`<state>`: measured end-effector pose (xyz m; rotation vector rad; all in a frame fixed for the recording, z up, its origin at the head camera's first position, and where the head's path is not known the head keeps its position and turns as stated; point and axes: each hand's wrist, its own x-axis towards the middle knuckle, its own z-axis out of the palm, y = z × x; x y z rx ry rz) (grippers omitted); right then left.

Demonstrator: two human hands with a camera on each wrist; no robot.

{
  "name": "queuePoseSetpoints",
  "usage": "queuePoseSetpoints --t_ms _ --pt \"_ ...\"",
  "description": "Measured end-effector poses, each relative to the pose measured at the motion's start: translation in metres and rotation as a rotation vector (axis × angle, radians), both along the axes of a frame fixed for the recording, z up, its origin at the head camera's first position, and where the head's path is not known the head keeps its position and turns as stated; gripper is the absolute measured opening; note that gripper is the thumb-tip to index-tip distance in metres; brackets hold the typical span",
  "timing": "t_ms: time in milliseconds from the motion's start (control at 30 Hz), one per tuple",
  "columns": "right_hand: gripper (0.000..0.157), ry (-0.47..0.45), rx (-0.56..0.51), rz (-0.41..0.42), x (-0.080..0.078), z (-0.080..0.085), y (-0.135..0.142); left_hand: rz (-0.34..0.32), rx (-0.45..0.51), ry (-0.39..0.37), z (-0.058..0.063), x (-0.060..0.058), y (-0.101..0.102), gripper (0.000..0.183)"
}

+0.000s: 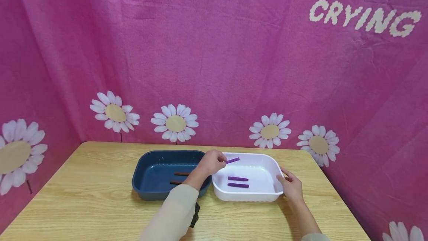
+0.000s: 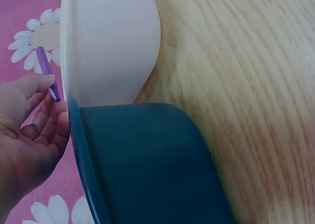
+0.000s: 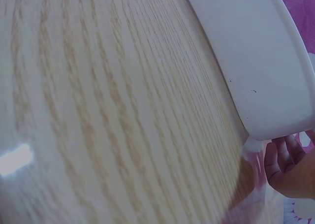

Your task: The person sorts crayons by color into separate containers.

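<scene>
My left hand (image 1: 211,162) pinches a purple crayon (image 1: 233,160) between thumb and fingers, above the back left part of the white tub (image 1: 247,197). In the left wrist view the crayon (image 2: 45,69) sticks out past the thumb. Two more purple crayons (image 1: 238,179) lie side by side on the white tub's floor. At that tub's right end, my right hand (image 1: 292,187) grips the rim, thumb over the edge and fingers outside. To the left stands a dark blue tub (image 1: 147,194) with two brown sticks (image 1: 181,174), partly hidden by my left forearm.
Both tubs stand against each other on a light wooden table (image 1: 100,196). Behind the table hangs a pink cloth (image 1: 217,66) with daisies and lettering. A black strap (image 1: 195,215) shows at my left sleeve.
</scene>
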<state>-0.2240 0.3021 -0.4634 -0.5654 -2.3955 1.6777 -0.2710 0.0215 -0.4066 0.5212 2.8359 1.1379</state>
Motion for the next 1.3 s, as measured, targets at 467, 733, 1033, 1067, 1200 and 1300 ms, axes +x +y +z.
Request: queuePoseSetpoints --t_ms 467,733,1033,1067,1200,1300 --pt "0.047 -0.014 -0.009 0.015 0.001 0.000 0.000 0.003 -0.048 0.000 -0.006 0.002 0.016 0.013" --pt "0.047 -0.032 -0.010 0.006 -0.002 -0.002 0.001 -0.022 -0.107 0.037 -0.012 0.000 0.023 0.014" --pt "0.046 -0.019 -0.005 0.006 0.000 -0.001 0.001 -0.031 -0.294 0.154 -0.021 0.004 0.030 0.013" --pt "0.046 -0.021 -0.008 0.006 0.000 -0.001 0.001 -0.028 -0.299 0.146 -0.022 0.005 0.031 0.013" --pt "0.046 -0.019 -0.014 0.005 0.000 -0.001 0.000 -0.020 -0.333 0.131 -0.024 0.007 0.033 0.013" --pt "0.045 0.001 0.001 0.008 0.000 -0.001 0.001 -0.012 -0.329 0.136 -0.023 0.007 0.033 0.012"
